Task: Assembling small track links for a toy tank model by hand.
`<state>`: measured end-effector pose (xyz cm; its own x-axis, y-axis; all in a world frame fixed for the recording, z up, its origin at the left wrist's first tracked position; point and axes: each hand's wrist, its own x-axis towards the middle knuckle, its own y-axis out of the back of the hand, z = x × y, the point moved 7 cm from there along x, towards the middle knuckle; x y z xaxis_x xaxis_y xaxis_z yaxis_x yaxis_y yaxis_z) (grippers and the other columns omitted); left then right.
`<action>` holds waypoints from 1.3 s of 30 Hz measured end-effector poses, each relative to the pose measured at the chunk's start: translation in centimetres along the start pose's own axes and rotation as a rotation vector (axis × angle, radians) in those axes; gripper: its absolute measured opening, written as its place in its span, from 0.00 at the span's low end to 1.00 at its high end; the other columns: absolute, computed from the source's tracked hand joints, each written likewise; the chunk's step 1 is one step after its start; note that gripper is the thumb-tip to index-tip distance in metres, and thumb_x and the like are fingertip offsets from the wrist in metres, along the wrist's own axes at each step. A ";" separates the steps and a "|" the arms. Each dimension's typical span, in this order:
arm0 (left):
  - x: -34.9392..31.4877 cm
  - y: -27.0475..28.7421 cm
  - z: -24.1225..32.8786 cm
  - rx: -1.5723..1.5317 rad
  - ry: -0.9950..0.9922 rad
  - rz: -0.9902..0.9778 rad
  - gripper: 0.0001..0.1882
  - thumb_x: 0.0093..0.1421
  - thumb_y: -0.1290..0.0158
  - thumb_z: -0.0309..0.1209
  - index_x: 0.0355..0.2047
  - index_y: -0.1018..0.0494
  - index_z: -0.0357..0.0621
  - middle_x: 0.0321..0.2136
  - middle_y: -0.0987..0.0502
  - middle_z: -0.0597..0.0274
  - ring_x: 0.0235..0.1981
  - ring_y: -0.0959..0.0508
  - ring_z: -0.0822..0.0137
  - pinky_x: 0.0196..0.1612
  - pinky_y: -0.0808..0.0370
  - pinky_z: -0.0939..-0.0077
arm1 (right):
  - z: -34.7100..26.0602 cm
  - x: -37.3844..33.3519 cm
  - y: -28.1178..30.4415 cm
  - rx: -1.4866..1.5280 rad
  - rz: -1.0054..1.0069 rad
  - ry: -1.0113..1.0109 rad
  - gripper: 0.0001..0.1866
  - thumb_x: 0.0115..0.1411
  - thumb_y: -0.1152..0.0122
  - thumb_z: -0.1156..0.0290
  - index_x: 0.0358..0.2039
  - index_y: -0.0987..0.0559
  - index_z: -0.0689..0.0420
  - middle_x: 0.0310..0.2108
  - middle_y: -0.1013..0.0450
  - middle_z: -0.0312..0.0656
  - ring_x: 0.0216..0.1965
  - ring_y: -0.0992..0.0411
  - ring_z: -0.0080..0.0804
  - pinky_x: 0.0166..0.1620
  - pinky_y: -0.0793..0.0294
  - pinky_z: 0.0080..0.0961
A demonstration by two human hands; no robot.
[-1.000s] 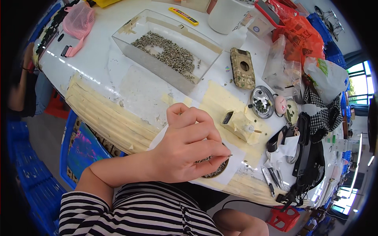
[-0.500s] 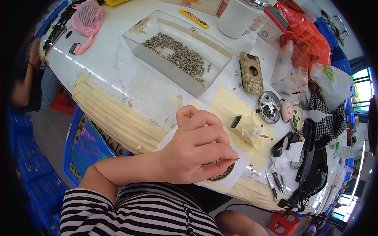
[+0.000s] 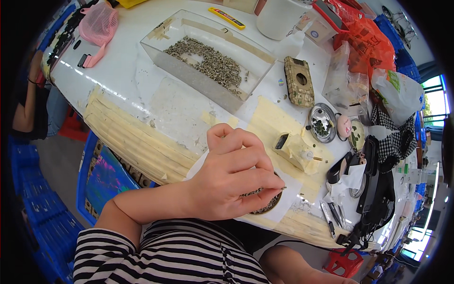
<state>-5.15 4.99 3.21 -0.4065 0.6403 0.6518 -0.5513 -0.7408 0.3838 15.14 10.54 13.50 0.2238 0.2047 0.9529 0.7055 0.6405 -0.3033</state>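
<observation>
My left hand (image 3: 239,173) is closed in a pinch, thumb and forefinger tips together. A tiny metallic piece (image 3: 283,188) peeks out at the fingertips; its exact kind is too small to make out. Just under the hand sits a round dish (image 3: 275,208) holding many small metal pieces, partly hidden by my fingers. White paper (image 3: 289,201) lies beneath the dish. At the lower edge a bare limb (image 3: 293,265), apparently my right arm, runs off to the right, and my right hand is out of the picture.
Beyond the hand stands a clear bin (image 3: 189,78) of similar metal pieces. To the right are a taped block (image 3: 299,150), a camouflage-patterned case (image 3: 299,85), a metal dish (image 3: 322,124), tweezers (image 3: 336,215) and plastic bags (image 3: 397,97). A yellow cutter (image 3: 227,18) lies at the back.
The view has shifted slightly, so the table's things sit a little further left and up. My left hand keeps its pinch. The limb at the lower edge reaches further right.
</observation>
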 end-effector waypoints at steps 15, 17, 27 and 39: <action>0.1 -0.2 -0.1 0.028 0.006 -0.063 0.14 0.42 0.33 0.27 0.31 0.19 0.55 0.28 0.25 0.76 0.37 0.28 0.66 0.42 0.46 0.63 | 0.1 -1.5 -0.5 -0.086 -0.280 -0.129 0.15 0.55 0.37 0.54 0.31 0.28 0.51 0.25 0.35 0.30 0.30 0.34 0.23 0.30 0.35 0.19; 0.3 -0.3 0.0 0.034 0.008 -0.061 0.13 0.42 0.33 0.26 0.31 0.19 0.54 0.27 0.24 0.76 0.37 0.28 0.66 0.43 0.45 0.64 | 0.9 -2.9 -0.5 -0.281 -0.439 -0.347 0.20 0.54 0.37 0.47 0.30 0.29 0.51 0.26 0.34 0.33 0.32 0.32 0.26 0.31 0.34 0.21; 0.5 -0.2 -0.2 0.059 0.044 -0.056 0.13 0.42 0.33 0.23 0.30 0.18 0.51 0.27 0.24 0.74 0.35 0.28 0.66 0.44 0.42 0.68 | 10.4 -6.0 2.2 -0.943 -0.675 -0.582 0.09 0.51 0.30 0.77 0.35 0.18 0.58 0.25 0.29 0.37 0.26 0.32 0.33 0.30 0.33 0.27; 0.2 0.1 -0.8 0.052 0.073 -0.026 0.13 0.42 0.33 0.22 0.30 0.18 0.49 0.27 0.25 0.71 0.34 0.28 0.66 0.43 0.41 0.69 | 12.2 -7.5 2.4 -0.942 -0.710 -0.664 0.07 0.51 0.29 0.77 0.31 0.18 0.58 0.26 0.28 0.37 0.29 0.33 0.33 0.33 0.34 0.28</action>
<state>-5.84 5.19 2.83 -0.4452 0.6711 0.5927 -0.5246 -0.7320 0.4347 6.99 19.57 5.59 -0.5542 0.5320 0.6402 0.7807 0.0654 0.6215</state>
